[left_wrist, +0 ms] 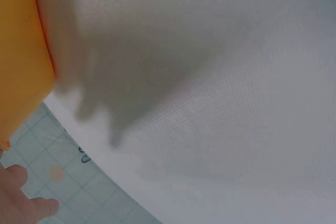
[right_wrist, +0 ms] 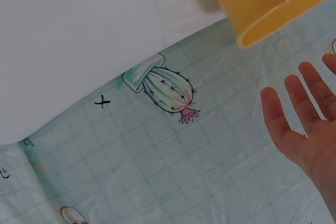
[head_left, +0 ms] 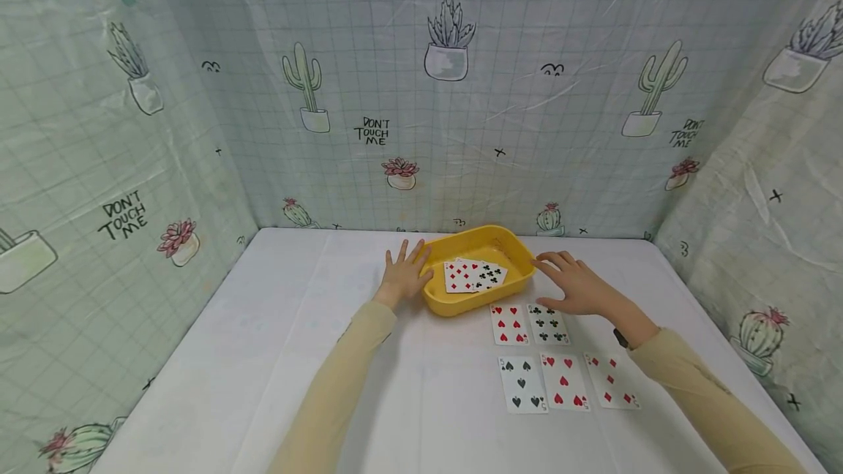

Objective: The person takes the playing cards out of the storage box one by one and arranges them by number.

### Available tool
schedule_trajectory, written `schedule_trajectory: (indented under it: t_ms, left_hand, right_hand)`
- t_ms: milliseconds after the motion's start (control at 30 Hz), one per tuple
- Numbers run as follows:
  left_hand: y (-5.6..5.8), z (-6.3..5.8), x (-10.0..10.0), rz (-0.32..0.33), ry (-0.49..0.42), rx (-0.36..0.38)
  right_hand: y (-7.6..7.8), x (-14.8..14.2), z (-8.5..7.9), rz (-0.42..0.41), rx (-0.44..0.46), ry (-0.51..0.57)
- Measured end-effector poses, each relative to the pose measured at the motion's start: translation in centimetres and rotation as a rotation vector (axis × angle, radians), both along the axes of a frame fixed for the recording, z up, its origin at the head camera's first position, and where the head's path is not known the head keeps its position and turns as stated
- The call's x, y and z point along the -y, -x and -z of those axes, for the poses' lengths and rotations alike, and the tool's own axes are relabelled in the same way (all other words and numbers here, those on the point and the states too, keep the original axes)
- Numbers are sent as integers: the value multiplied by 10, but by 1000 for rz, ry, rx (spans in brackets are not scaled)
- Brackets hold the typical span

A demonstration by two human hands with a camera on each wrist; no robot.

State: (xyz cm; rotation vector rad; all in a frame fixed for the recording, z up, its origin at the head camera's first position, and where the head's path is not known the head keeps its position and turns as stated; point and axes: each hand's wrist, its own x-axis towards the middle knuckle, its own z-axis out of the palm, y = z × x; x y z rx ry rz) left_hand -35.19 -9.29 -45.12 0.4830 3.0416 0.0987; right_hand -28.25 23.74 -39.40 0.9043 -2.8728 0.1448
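1. Inside the yellow tray [head_left: 456, 306] lie overlapping cards [head_left: 459, 276].
2. At the tray's left end, the left hand [head_left: 403, 280] has spread fingers; at its right rim, the right hand [head_left: 579, 290] is loosely extended. Neither grips anything.
3. Before the tray lie five face-up cards [head_left: 564, 384].
4. Step seems steadying the tray; next calls for even pressure.

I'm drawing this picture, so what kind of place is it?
Maybe a small curtained-off table space: cactus-print cloth rises on three sides of a white table, with playing cards laid out on it.
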Motion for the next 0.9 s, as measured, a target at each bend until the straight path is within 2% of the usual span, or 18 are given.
schedule_trajectory:
  t_ms: [167,433,900]
  left_hand:
    - [0,0,0,-1,-2,3]
    - [1,1,-1,3,-12,-6]
    - [1,2,0,0,-14,-11]
  right_hand:
    - [14,11,-2,7,7,4]
    - [36,29,1,-40,-31,32]
    - [74,66,20,-10,114,42]
